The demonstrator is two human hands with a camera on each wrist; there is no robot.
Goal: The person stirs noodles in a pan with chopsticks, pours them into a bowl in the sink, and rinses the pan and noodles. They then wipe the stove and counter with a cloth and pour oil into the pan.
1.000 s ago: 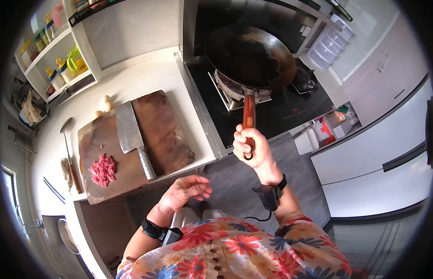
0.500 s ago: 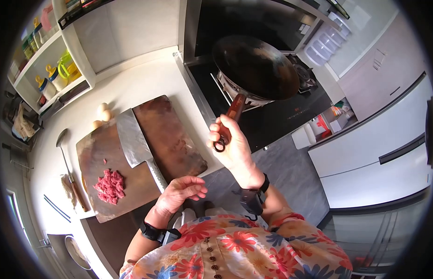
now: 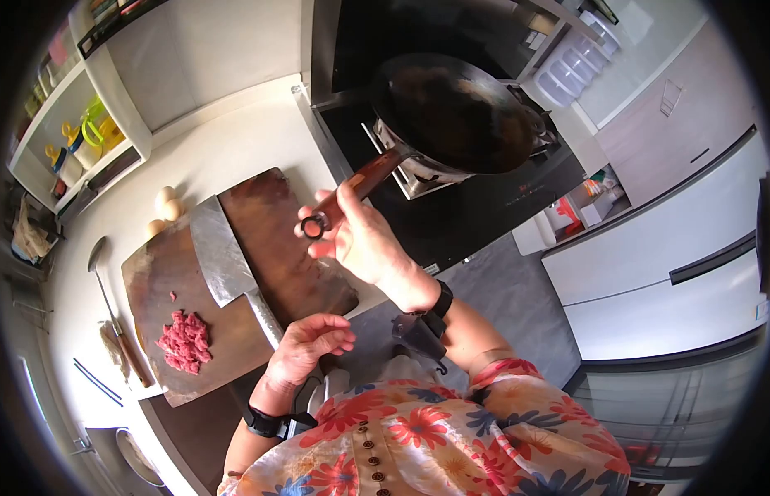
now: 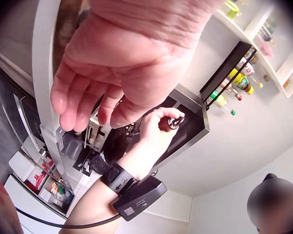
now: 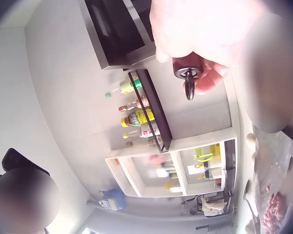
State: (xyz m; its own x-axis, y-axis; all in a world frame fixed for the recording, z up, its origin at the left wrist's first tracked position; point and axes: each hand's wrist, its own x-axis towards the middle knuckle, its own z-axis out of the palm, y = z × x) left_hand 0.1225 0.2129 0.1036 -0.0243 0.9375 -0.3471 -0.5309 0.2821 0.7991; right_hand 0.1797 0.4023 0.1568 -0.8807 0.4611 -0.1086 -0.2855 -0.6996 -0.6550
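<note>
The right hand [image 3: 368, 248] holds the wooden handle [image 3: 373, 175] of a dark wok [image 3: 459, 116] over the stove, the handle's ring end pointing left toward the cutting board. In the right wrist view that hand [image 5: 200, 34] grips the handle end [image 5: 188, 66]. The left hand [image 3: 306, 347] hangs with loosely bent fingers near the board's front edge, holding nothing; the left wrist view shows its palm [image 4: 122, 63]. A cleaver [image 3: 224, 256] lies across the cutting board [image 3: 273, 240], with chopped red meat [image 3: 185, 341] to its left.
Eggs [image 3: 166, 207] sit behind the board. A ladle [image 3: 116, 314] lies at the counter's left. White shelves [image 3: 95, 124] with bottles stand at the back left. The black stove top [image 3: 451, 219] is at right, above an open drawer [image 3: 592, 202].
The right hand has moved left with the handle, which has swung from pointing toward the body to pointing left. The wok has turned and shifted slightly. The left hand has barely moved.
</note>
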